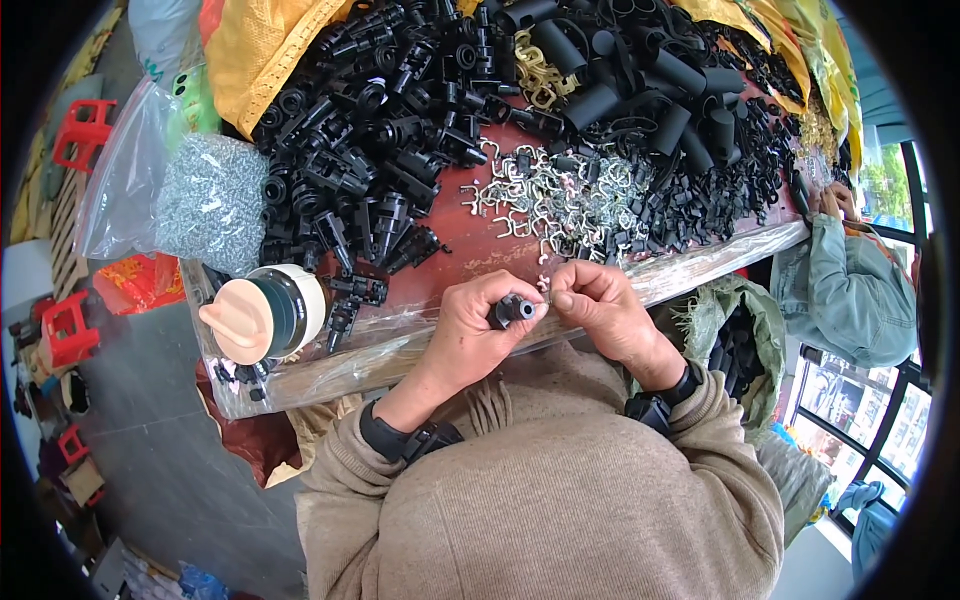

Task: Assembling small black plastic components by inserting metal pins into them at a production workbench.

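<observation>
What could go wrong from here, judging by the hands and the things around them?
1. The black part in the left hand is held near the front edge of the table; a slip might send it to the floor.
2. The jar stands by the table's left corner, where a stray left arm might knock it.
3. The metal hooks lie loose against small black pieces, so the piles could mix further.

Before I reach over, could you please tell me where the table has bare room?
Bare red tabletop shows between the black fittings and the metal clips, reaching toward the left hand. Beyond, fittings and black cylinders lie crowded.
</observation>
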{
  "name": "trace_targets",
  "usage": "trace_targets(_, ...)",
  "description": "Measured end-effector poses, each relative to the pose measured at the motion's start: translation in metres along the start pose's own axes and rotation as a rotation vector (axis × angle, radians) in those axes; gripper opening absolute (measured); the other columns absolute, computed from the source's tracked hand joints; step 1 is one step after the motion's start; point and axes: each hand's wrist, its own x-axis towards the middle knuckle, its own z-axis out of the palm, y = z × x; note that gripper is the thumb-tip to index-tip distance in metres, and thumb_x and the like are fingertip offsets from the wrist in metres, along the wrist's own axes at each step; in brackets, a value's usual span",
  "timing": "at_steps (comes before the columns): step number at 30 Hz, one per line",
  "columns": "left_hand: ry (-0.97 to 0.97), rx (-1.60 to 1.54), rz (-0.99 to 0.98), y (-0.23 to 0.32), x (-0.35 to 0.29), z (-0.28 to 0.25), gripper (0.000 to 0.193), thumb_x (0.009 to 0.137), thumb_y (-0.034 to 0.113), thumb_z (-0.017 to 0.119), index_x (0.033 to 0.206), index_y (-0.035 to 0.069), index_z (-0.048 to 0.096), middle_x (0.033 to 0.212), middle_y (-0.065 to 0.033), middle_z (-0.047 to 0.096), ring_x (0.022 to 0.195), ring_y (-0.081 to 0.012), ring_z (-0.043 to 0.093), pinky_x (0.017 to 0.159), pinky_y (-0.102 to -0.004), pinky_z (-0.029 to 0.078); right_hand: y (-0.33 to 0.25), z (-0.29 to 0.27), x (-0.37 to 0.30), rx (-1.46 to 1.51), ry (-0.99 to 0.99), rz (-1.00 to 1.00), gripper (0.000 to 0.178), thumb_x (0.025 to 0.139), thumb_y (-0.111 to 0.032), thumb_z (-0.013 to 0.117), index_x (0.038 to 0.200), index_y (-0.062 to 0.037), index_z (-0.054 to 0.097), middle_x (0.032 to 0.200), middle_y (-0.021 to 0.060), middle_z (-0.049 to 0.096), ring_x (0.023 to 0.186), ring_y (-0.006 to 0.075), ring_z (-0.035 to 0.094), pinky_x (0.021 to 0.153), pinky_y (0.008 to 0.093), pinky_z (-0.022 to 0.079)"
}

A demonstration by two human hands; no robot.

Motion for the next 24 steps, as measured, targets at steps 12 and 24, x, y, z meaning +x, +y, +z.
trace_targets(12, -0.343, -0.11, -0.158, 0.011, -0.01, -0.018, 0.015, 0.074, 0.011, 0.064, 0.084, 0.001, 0.058, 0.067, 0.0007, 0.051, 0.06, -0.0053, 0.045, 0.054, -0.0194, 0.036, 0.002, -0.004, 0.002, -0.003, 0.02, -0.032, 0.011, 0.083, -0.014, 0.057, 0.082, -0.0031, 0.053, 0.072, -0.0064, 0.045, 0.064, 0.0008, 0.036, 0.055, 0.0158, 0.03)
trace_targets(24, -0.253, -0.854, -0.547, 0.009, -0.016, -0.011, 0.044, 0.086, 0.025, 0.051, 0.121, 0.001, 0.04, 0.093, -0.0054, 0.055, 0.076, -0.0116, 0.054, 0.065, -0.0231, 0.045, -0.006, 0.002, -0.009, -0.455, 0.102, -0.305, 0.01, 0.081, -0.01, 0.058, 0.082, -0.0017, 0.053, 0.07, -0.0027, 0.046, 0.061, 0.005, 0.041, 0.053, 0.0193, 0.034)
